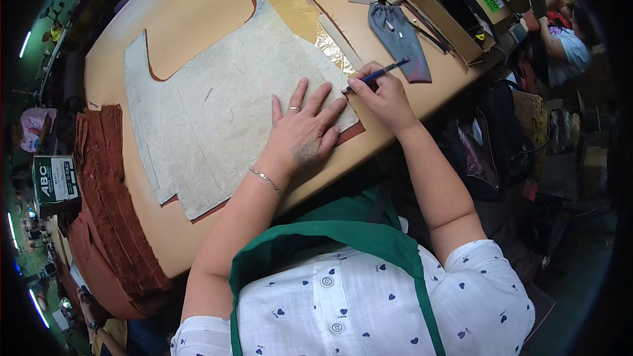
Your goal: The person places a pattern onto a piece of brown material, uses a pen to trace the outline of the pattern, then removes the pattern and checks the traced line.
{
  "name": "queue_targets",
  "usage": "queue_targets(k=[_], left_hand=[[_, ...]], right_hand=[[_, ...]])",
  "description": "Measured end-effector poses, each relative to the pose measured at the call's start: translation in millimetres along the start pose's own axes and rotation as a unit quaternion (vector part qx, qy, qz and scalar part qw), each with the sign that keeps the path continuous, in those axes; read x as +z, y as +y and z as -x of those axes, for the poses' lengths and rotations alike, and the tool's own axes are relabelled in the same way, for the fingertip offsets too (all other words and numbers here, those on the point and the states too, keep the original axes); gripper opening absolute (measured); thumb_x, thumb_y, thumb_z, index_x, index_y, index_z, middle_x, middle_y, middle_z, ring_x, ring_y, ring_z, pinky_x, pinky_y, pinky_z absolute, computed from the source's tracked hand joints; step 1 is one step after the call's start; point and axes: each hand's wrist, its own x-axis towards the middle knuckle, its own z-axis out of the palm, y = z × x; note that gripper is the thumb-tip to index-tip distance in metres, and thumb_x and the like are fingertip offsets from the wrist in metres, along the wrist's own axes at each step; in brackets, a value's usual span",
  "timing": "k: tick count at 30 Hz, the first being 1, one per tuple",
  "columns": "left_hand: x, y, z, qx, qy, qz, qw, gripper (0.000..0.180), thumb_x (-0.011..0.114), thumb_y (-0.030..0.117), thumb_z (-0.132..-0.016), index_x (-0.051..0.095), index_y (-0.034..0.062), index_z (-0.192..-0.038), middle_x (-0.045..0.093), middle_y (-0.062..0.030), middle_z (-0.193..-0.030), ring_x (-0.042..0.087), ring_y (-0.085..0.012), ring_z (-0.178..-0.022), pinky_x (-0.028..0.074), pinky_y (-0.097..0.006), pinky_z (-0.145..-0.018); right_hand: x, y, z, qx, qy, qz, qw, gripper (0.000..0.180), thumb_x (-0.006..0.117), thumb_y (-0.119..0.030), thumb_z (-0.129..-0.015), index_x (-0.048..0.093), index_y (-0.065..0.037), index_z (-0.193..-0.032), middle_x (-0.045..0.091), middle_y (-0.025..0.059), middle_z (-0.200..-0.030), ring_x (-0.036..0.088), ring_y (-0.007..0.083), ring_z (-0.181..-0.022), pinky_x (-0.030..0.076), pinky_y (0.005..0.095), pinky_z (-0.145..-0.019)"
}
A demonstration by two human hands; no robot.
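My left hand (304,125) lies flat with spread fingers on a large pale grey pattern piece (198,99), pressing near its right corner. Yellowish shiny tape (290,10) covers a strip along the pattern's upper right side. Under the pattern lies reddish-brown material (353,134), which shows as a thin border at the near edges. Closed around a dark blue pen (393,68), my right hand (386,100) holds its tip at the pattern's right edge, just beyond my left fingers.
Brown hide-like material (109,191) hangs over the table's left side, near a green and white box (56,181). At the far right are a grey pouch-like piece (400,46), pencils and a cardboard tray (442,13). Another person (570,49) is at the right.
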Motion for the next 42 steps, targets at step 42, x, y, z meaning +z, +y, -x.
queue_targets(k=[42], left_hand=[[-42,-112,139,-0.295,0.164,-0.009,0.941,0.044,0.054,0.036,-0.083,0.049,0.0167,-0.122,0.036,-0.0095,-0.134,0.025,-0.0346,-0.128,0.025,-0.059,-0.097]], right_hand=[[84,-46,-12,0.034,-0.090,-0.223,0.970,0.012,0.059,-0.013,-0.086,0.050,-0.006,-0.082,0.053,-0.0014,-0.072,0.046,0.0049,-0.066,0.037,0.0184,-0.060]])
